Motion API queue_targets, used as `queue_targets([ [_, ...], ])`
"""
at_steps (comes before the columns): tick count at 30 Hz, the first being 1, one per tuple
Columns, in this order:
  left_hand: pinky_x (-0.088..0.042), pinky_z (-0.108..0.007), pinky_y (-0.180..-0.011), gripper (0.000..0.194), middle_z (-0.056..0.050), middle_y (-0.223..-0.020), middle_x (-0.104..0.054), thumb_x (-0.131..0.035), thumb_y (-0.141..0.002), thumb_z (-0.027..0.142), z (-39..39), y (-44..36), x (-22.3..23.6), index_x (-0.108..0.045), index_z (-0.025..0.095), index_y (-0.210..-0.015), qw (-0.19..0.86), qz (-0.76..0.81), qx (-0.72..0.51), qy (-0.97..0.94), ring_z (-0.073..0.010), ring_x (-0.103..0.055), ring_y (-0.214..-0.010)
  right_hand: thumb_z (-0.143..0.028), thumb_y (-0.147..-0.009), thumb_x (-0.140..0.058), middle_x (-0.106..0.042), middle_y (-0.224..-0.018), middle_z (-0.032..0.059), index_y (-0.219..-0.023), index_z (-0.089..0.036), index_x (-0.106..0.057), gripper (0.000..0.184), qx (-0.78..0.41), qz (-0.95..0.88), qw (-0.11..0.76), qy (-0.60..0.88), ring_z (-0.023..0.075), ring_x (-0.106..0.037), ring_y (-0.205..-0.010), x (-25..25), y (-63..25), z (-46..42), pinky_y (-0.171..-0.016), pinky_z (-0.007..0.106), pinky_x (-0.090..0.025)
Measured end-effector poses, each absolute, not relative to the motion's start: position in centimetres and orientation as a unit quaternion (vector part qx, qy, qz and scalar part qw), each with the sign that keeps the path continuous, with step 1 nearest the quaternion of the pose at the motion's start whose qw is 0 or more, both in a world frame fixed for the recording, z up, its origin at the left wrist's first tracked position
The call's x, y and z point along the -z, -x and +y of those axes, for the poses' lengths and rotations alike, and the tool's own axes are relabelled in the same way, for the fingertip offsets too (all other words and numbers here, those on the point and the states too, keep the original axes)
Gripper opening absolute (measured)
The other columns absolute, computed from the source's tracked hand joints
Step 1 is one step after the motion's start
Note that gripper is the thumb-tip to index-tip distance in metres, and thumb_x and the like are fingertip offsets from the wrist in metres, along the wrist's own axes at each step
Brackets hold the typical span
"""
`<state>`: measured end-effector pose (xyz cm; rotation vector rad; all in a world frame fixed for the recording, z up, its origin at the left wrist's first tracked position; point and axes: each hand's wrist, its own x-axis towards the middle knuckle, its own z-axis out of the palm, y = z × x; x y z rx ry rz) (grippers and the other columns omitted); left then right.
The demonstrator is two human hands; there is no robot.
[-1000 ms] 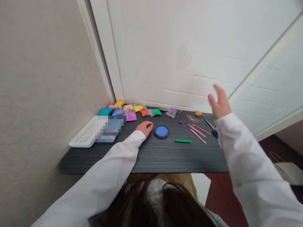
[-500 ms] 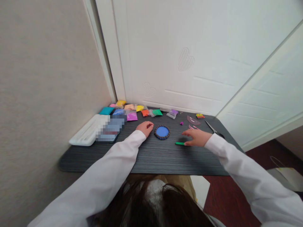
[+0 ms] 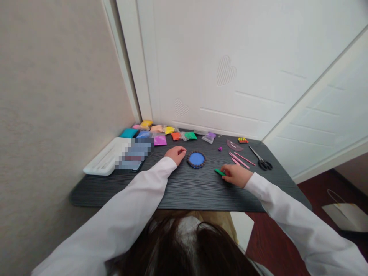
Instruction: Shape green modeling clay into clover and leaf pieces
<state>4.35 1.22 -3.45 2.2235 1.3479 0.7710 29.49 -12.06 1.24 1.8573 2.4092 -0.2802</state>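
Note:
On the dark table, a blue disc (image 3: pixel 196 159) with a rim of brown beads or balls lies flat. Just left of it rests my left hand (image 3: pixel 176 154), thumb and fingers drawn together; anything between them is too small to make out. To the disc's right, my right hand (image 3: pixel 236 174) has its thumb and fingers closed on a short green stick (image 3: pixel 219 172), whose left end sticks out past the fingertips. Beyond the right hand lie several pink tools (image 3: pixel 241 161), and a small purple piece (image 3: pixel 220 149) sits farther back.
Black-handled scissors (image 3: pixel 263 162), a clear pink protractor (image 3: pixel 234 145) and a yellow-and-red item (image 3: pixel 243 140) lie at the right. Along the back are colored packets, among them a green packet (image 3: pixel 190 135). At the left, a white tray (image 3: pixel 99 168) stands beside a blurred-out phone-like object (image 3: pixel 135 155).
My right hand has come down and closed on the green stick, which has turned from level to slanted. The pink tools and scissors show more fully. My left hand keeps its place.

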Motion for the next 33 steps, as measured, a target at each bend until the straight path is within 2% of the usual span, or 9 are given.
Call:
queue_targets([
  [5, -0.042, -0.031, -0.071, 0.024, -0.005, -0.086, -0.059, -0.045, -0.078, 0.030, 1.2, -4.3, 3.3, -0.058, 0.014, -0.090, 0.217, 0.488, -0.269, -0.802, -0.0121, -0.053, -0.074, -0.025, -0.074, -0.049, -0.058, -0.087, 0.0022, -0.093, -0.024, -0.056, 0.021, 0.069, 0.803, 0.039, -0.591, 0.0140, -0.056, -0.076, -1.8, -29.7, -12.1, -0.064, 0.024, -0.038],
  [8, -0.042, -0.031, -0.072, 0.023, -0.005, -0.086, -0.059, -0.045, -0.078, 0.030, 1.2, -4.4, 3.3, -0.057, 0.014, -0.090, 0.217, 0.487, -0.267, -0.803, -0.0123, -0.053, -0.075, -0.024, -0.073, -0.049, -0.057, -0.089, 0.0025, -0.092, -0.025, -0.058, 0.021, 0.057, 0.809, 0.034, -0.584, 0.0153, -0.055, -0.081, -2.1, -29.8, -12.6, -0.070, 0.026, -0.039],
  [13, -0.042, -0.031, -0.071, 0.022, -0.004, -0.085, -0.059, -0.044, -0.078, 0.029, 1.3, -4.4, 3.4, -0.057, 0.015, -0.089, 0.215, 0.483, -0.268, -0.805, -0.0128, -0.053, -0.075, -0.031, -0.070, -0.053, -0.057, -0.097, 0.0020, -0.093, -0.025, -0.056, 0.024, 0.020, 0.799, -0.006, -0.600, 0.0187, -0.051, -0.093, -1.9, -29.4, -13.0, -0.080, 0.032, -0.037],
  [18, -0.042, -0.029, -0.069, 0.023, -0.004, -0.084, -0.060, -0.044, -0.077, 0.030, 1.3, -4.4, 3.5, -0.058, 0.016, -0.089, 0.209, 0.485, -0.274, -0.804, -0.0133, -0.053, -0.073, -0.032, -0.084, -0.026, -0.051, -0.111, 0.0080, -0.106, -0.019, -0.047, 0.033, -0.054, 0.733, -0.088, -0.672, 0.0195, -0.043, -0.106, 0.0, -27.1, -10.9, -0.088, 0.035, -0.033],
  [22, -0.042, -0.025, -0.066, 0.026, -0.003, -0.081, -0.061, -0.042, -0.075, 0.032, 1.2, -4.4, 3.4, -0.060, 0.018, -0.087, 0.202, 0.491, -0.276, -0.801, -0.0137, -0.054, -0.071, -0.034, -0.085, -0.021, -0.045, -0.120, 0.0110, -0.114, -0.017, -0.041, 0.038, -0.090, 0.685, -0.116, -0.713, 0.0232, -0.037, -0.112, 1.7, -25.2, -8.6, -0.089, 0.041, -0.030],
  [27, -0.042, -0.025, -0.065, 0.027, -0.002, -0.080, -0.061, -0.042, -0.074, 0.033, 1.2, -4.4, 3.5, -0.061, 0.019, -0.087, 0.200, 0.494, -0.274, -0.801, -0.0147, -0.054, -0.071, -0.038, -0.085, -0.019, -0.036, -0.130, 0.0106, -0.123, -0.015, -0.033, 0.047, -0.093, 0.676, -0.098, -0.724, 0.0238, -0.024, -0.122, 2.9, -25.0, -8.4, -0.097, 0.045, -0.019],
  [33, -0.042, -0.027, -0.067, 0.026, -0.003, -0.081, -0.060, -0.043, -0.076, 0.032, 1.2, -4.5, 3.6, -0.060, 0.018, -0.088, 0.208, 0.490, -0.271, -0.802, -0.0147, -0.054, -0.073, -0.046, -0.084, -0.012, -0.024, -0.137, 0.0049, -0.130, -0.016, -0.021, 0.056, -0.076, 0.700, -0.051, -0.708, 0.0180, -0.018, -0.126, 3.5, -25.3, -10.3, -0.101, 0.040, -0.013],
])
